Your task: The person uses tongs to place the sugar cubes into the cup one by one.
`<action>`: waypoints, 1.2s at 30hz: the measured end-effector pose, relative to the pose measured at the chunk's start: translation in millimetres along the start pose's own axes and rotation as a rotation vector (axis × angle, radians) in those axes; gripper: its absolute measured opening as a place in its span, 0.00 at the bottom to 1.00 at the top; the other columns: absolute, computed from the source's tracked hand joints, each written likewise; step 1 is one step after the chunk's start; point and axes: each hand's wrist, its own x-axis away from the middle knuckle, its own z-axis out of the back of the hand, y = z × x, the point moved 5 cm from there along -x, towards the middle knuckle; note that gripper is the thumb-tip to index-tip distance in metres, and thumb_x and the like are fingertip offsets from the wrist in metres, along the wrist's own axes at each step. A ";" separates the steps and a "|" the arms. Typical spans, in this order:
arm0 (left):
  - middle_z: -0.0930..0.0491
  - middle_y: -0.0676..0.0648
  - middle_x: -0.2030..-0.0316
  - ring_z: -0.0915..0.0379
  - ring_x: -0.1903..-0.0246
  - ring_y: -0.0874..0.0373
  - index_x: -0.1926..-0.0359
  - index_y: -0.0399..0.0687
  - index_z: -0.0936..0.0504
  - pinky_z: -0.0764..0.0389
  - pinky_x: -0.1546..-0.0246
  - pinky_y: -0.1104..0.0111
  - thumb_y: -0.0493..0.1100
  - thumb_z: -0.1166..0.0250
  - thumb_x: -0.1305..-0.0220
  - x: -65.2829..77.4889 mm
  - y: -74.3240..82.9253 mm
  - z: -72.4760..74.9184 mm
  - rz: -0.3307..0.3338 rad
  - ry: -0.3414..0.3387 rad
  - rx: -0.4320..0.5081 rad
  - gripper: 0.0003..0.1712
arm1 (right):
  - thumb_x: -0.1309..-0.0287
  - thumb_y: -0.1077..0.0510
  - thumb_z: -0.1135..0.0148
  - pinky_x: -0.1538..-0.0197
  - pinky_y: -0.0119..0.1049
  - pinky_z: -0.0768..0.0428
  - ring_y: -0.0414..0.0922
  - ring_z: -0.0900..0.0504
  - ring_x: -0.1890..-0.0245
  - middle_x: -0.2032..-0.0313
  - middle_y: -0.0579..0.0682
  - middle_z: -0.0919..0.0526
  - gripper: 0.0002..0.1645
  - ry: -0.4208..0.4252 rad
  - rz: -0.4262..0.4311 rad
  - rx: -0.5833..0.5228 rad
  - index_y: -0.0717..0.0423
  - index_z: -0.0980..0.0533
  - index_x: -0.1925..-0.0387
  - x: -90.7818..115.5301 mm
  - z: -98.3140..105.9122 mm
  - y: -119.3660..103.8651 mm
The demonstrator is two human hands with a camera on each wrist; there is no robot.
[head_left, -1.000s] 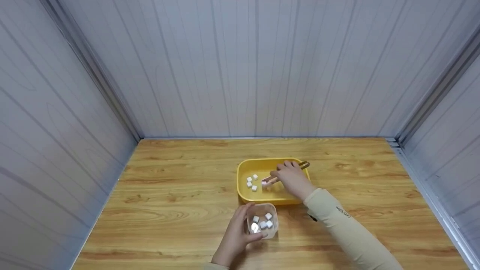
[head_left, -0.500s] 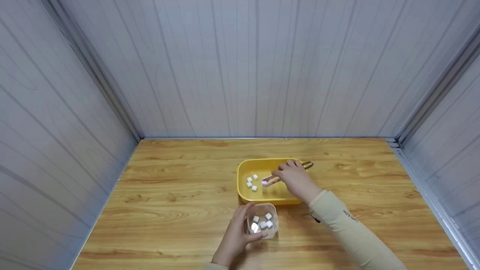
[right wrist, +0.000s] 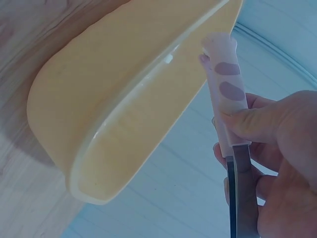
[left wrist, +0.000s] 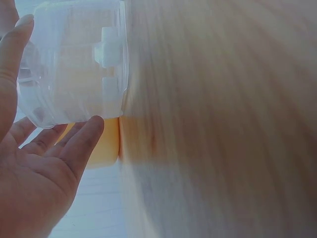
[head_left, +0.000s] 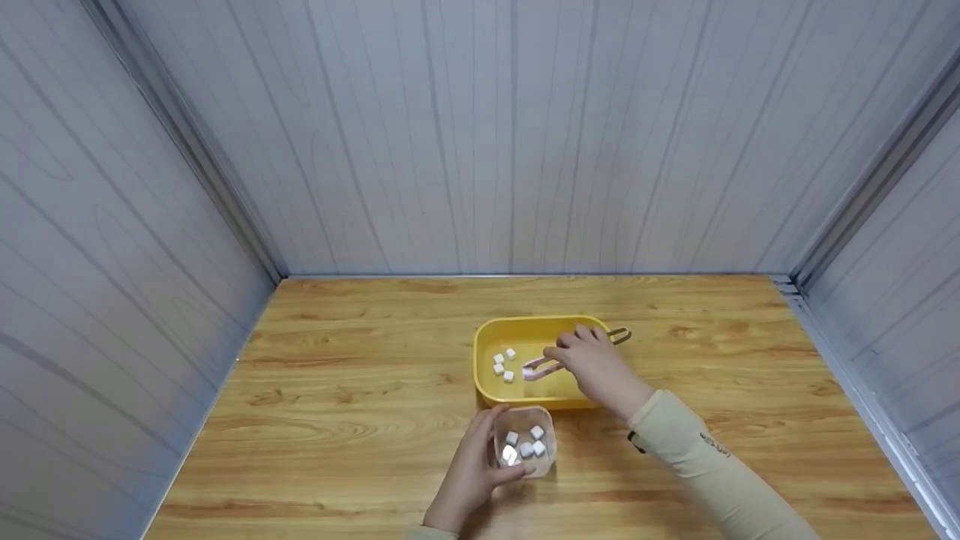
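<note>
My right hand [head_left: 600,369] pinches a pair of tongs [right wrist: 230,94] with pale pink, paw-marked tips and a metal handle. The tongs' tips are close together over the yellow tub [head_left: 480,375], and a bit of white shows between them; I cannot tell if it is a cube. Left of them, several white cubes [head_left: 499,369] lie on the tub's floor. My left hand [head_left: 466,469] holds a clear plastic container [left wrist: 74,74] by its sides, thumb near, fingers on the far side. In it are several white cubes [head_left: 538,448]. The container stands just in front of the tub.
Underneath is a wood-grain table [head_left: 360,420], with bare surface left and right of the tub. Pale panel walls [head_left: 480,150] close it in at the back and both sides.
My right hand has shifted slightly right and toward me, so more of the tongs' handle shows past it. The left hand, container and cubes in the tub have stayed put.
</note>
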 end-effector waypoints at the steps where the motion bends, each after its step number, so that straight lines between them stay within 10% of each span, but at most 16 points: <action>1: 0.34 0.47 0.39 0.39 0.38 0.50 0.33 0.49 0.37 0.40 0.35 0.52 0.47 0.22 0.58 -0.1 0.3 0.1 -0.005 -0.001 -0.004 0.51 | 0.46 0.67 0.34 0.52 0.48 0.29 0.49 0.29 0.60 0.60 0.48 0.21 0.20 0.006 0.001 -0.003 0.46 0.19 0.52 1.0 0.8 -0.1; 36: 0.36 0.48 0.37 0.41 0.36 0.48 0.33 0.53 0.36 0.42 0.34 0.51 0.50 0.22 0.58 0.0 -2.6 -0.3 0.025 -0.003 0.016 0.50 | 0.48 0.66 0.33 0.55 0.45 0.29 0.48 0.29 0.61 0.60 0.47 0.21 0.21 0.044 0.025 -0.036 0.44 0.19 0.53 26.4 35.0 -21.4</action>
